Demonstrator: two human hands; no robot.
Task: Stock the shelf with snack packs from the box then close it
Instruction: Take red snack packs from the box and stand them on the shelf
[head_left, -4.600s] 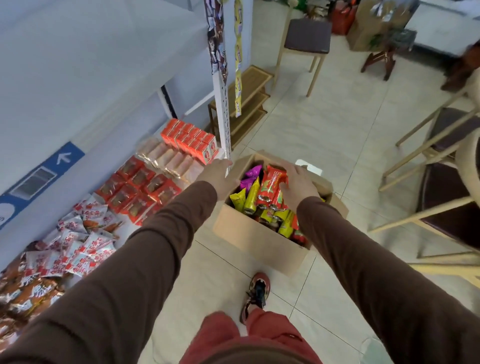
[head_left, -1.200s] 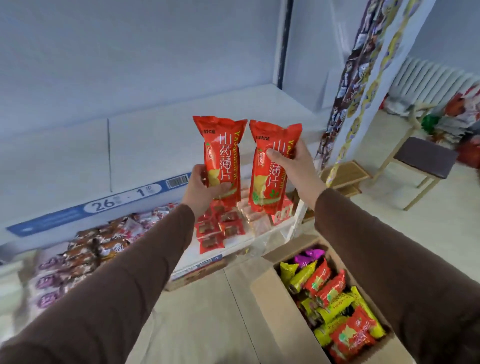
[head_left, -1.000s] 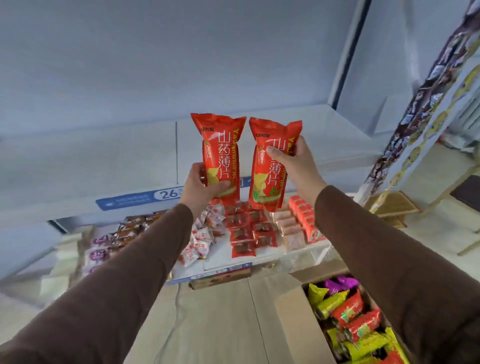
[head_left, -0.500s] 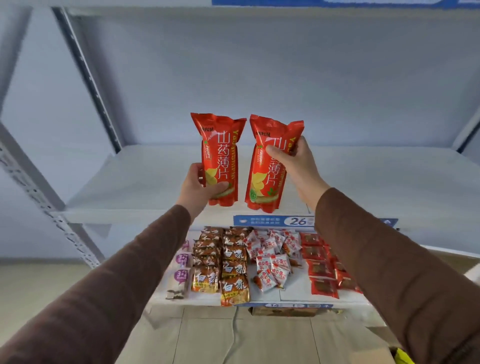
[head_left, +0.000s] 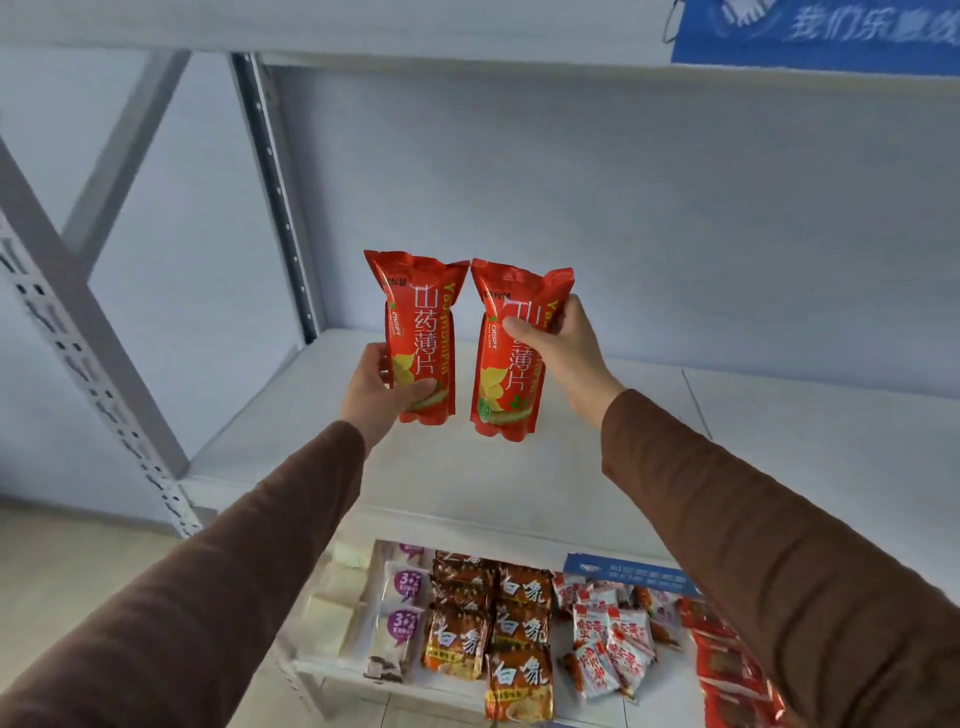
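While raised over the white shelf, two red packs are gripped upright, side by side: one by the left hand, one by the right hand.

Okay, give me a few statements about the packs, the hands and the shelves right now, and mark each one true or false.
1. Each hand holds one red pack. True: the left hand grips the left pack, the right hand the right pack.
2. The packs lie flat on the white shelf. False: they are held upright above it.
3. The lower shelf carries snacks. True.
4. The sleeves are blue. False: brown.
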